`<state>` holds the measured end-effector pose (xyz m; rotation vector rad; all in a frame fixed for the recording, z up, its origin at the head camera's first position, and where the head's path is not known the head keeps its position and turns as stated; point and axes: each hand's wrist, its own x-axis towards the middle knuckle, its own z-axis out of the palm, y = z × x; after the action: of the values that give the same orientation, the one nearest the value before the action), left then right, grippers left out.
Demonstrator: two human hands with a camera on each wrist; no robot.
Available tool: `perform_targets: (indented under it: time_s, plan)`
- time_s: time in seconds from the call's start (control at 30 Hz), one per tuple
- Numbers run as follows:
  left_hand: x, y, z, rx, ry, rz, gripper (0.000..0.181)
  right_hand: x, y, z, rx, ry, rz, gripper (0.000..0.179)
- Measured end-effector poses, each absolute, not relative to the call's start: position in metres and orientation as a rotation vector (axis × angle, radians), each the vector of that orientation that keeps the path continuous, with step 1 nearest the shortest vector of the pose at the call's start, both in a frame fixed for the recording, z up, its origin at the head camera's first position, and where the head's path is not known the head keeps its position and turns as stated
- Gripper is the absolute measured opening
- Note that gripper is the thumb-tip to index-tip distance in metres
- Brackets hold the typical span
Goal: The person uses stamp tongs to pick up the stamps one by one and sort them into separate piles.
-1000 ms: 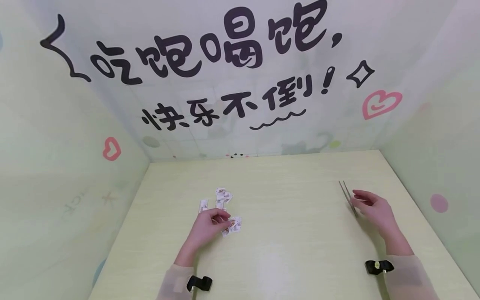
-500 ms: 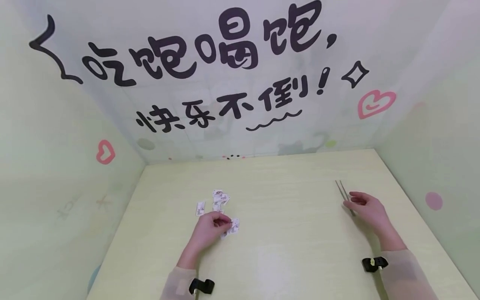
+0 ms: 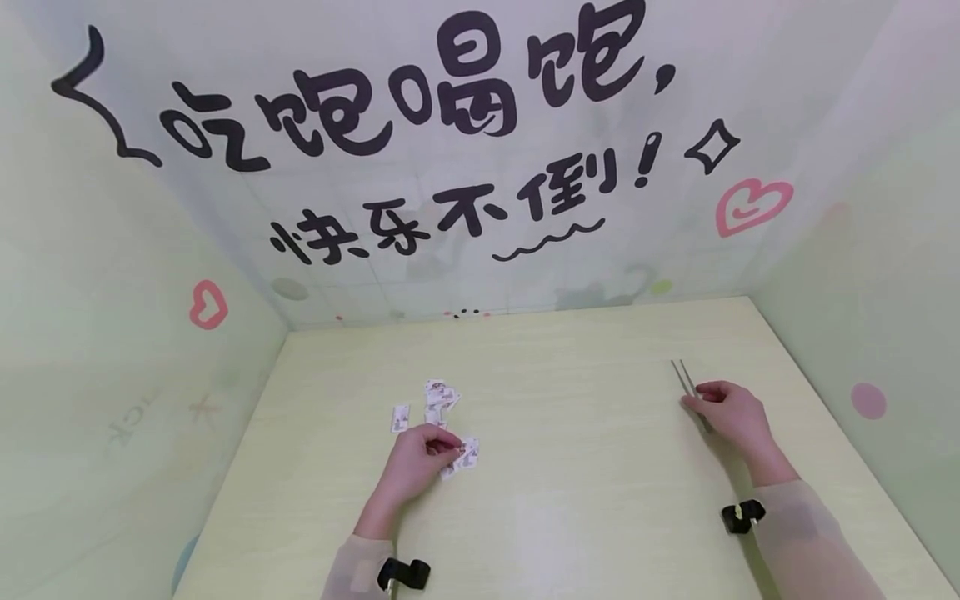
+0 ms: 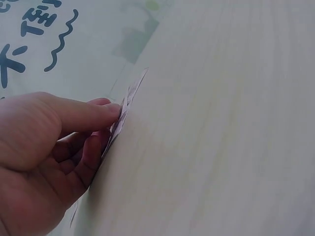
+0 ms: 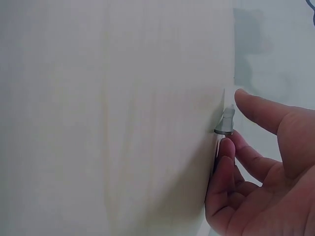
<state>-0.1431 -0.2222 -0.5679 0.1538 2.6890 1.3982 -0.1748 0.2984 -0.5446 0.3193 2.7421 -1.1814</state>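
Note:
My left hand [image 3: 420,457] pinches small printed paper pieces [image 3: 468,454] between thumb and fingertips. In the left wrist view the thumb rests on the thin upright edge of these paper pieces [image 4: 129,101], close over the table. More paper pieces [image 3: 441,394] lie partly overlapped beyond that hand, and a single paper piece [image 3: 401,418] lies to their left. On the right, a thin grey two-pronged tool [image 3: 681,375] lies with its prongs pointing away. My right hand [image 3: 735,415] is around its near part; the right wrist view shows fingers beside its silver collared end [image 5: 226,123], thumb apart.
The pale wooden table [image 3: 562,417] runs back to a printed wall [image 3: 480,283], with side walls at left and right. Black wrist mounts [image 3: 405,573] sit by both sleeves. A wide stretch of tabletop separates the hands.
The left thumb and fingertips have drawn together on the paper pieces. The right thumb has shifted left across the two-pronged tool. The head view has shifted slightly.

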Motion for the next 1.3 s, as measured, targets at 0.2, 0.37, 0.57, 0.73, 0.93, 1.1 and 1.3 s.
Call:
perform_targets:
  time_s: [0.2, 0.37, 0.57, 0.73, 0.93, 1.1, 1.3]
  plan:
    - [-0.143, -0.22, -0.568, 0.158, 2.689, 1.395, 0.012, -0.178, 0.298, -0.542, 0.297, 2.77, -1.123, 0.055]
    - [-0.144, -0.219, -0.566, 0.163, 2.699, 1.387, 0.012, -0.18, 0.295, -0.54, 0.297, 2.799, -1.064, 0.05]
    - [-0.147, -0.219, -0.567, 0.181, 2.705, 1.369, 0.012, -0.183, 0.29, -0.539, 0.342, 2.808, -1.011, 0.046]
    - [-0.147, -0.22, -0.568, 0.181, 2.693, 1.371, 0.013, -0.186, 0.287, -0.539, 0.336, 2.824, -0.989, 0.04]
    - [-0.146, -0.221, -0.568, 0.17, 2.687, 1.371, 0.013, -0.187, 0.285, -0.541, 0.332, 2.803, -1.011, 0.036]
    - [-0.145, -0.222, -0.568, 0.166, 2.682, 1.368, 0.013, -0.186, 0.282, -0.542, 0.287, 2.797, -1.068, 0.038]
    - [-0.145, -0.221, -0.565, 0.165, 2.678, 1.372, 0.014, -0.183, 0.27, -0.538, 0.198, 2.806, -1.144, 0.039]
